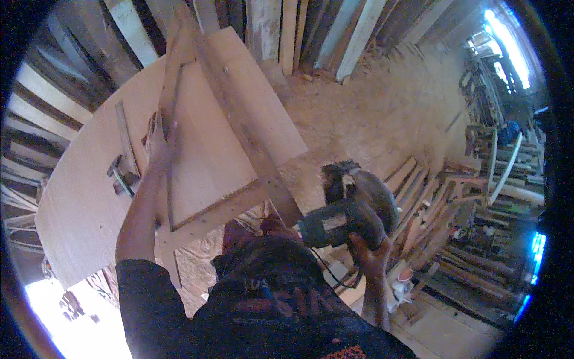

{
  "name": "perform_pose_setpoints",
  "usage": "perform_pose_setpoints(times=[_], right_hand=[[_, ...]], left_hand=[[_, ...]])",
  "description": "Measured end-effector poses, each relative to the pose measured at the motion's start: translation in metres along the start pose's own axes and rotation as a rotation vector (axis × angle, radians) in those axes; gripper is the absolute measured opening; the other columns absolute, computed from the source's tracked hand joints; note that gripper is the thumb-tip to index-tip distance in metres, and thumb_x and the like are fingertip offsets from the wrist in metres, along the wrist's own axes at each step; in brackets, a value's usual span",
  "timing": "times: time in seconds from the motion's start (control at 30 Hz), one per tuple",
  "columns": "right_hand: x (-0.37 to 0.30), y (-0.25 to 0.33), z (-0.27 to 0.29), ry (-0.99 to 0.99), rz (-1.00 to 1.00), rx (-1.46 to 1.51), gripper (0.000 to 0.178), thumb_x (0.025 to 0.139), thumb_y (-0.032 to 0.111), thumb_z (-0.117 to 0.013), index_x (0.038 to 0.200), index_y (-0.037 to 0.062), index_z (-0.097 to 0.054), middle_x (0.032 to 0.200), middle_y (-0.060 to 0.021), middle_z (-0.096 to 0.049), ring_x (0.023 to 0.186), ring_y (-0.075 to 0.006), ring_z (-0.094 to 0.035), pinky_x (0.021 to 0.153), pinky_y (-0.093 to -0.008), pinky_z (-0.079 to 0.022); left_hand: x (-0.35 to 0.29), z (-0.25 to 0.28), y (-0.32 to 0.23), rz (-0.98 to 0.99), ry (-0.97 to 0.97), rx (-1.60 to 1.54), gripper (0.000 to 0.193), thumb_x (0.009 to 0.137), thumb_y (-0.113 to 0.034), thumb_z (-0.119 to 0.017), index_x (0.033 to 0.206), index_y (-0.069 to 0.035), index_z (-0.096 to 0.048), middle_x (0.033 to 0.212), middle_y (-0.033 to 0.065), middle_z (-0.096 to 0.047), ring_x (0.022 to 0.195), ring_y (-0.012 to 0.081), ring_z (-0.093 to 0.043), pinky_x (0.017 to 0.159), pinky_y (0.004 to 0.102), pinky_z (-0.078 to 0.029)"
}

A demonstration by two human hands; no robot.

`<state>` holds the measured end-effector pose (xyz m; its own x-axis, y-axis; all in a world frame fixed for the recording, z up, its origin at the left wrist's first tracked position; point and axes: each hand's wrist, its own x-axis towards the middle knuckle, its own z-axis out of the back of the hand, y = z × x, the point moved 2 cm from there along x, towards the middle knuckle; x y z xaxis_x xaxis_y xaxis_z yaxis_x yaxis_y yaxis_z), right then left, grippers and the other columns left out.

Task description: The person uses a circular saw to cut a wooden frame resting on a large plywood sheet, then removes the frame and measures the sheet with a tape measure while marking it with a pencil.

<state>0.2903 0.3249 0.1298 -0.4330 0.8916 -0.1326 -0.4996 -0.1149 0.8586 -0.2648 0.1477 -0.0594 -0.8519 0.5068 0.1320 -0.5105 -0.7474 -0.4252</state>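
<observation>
A wooden frame of joined boards (230,119), tapering toward the far end, lies on a large pale wooden sheet (84,197). My left hand (156,140) rests along the frame's left board, with its fingers stretched out toward the far end. To the right of the frame, my right hand (371,254) is wrapped round the handle of a circular saw (344,218). The saw is held up off the sheet, and its rounded guard faces right. A hammer (122,176) lies on the sheet left of my left forearm, beside a thin straight strip (126,131).
Planks (353,36) stand along the far side, with more stacked at the left. Loose timber (466,281) is piled on the right. Sawdust covers the floor (376,107). The saw's dark cord (332,272) hangs near my body. A white container (402,284) stands by my right forearm.
</observation>
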Motion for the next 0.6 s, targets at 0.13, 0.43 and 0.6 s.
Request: perform_pose_setpoints(times=[0.13,0.43,0.6], right_hand=[[0.014,0.011,-0.022,0.137,-0.124,0.000,0.036,0.089,0.018,-0.081,0.119,0.0010,-0.069,0.096,-0.0038,-0.074,0.079,-0.0140,-0.069,0.072,-0.0312,-0.057],[0.034,0.023,-0.060,0.413,-0.102,-0.019,0.044,0.083,0.021,-0.087,0.119,0.0019,-0.069,0.105,-0.0104,-0.076,0.097,-0.0200,-0.071,0.086,-0.0374,-0.057],[0.042,0.029,-0.057,0.543,-0.272,0.057,0.040,0.084,0.027,-0.087,0.112,0.0049,-0.068,0.099,-0.0081,-0.075,0.090,-0.0164,-0.070,0.080,-0.0357,-0.056]], left_hand=[[0.002,-0.006,-0.003,0.050,-0.037,0.177,0.070,0.104,-0.050,-0.049,0.162,-0.014,-0.031,0.165,0.0119,-0.037,0.153,0.0298,-0.032,0.118,0.0583,-0.023],[0.000,-0.002,-0.021,0.065,-0.056,0.208,0.067,0.104,-0.046,-0.050,0.163,-0.018,-0.030,0.166,0.0073,-0.036,0.154,0.0277,-0.031,0.118,0.0539,-0.024],[-0.001,-0.001,-0.025,0.060,-0.086,0.217,0.067,0.104,-0.046,-0.051,0.162,-0.019,-0.032,0.166,0.0068,-0.037,0.154,0.0264,-0.032,0.117,0.0546,-0.025]])
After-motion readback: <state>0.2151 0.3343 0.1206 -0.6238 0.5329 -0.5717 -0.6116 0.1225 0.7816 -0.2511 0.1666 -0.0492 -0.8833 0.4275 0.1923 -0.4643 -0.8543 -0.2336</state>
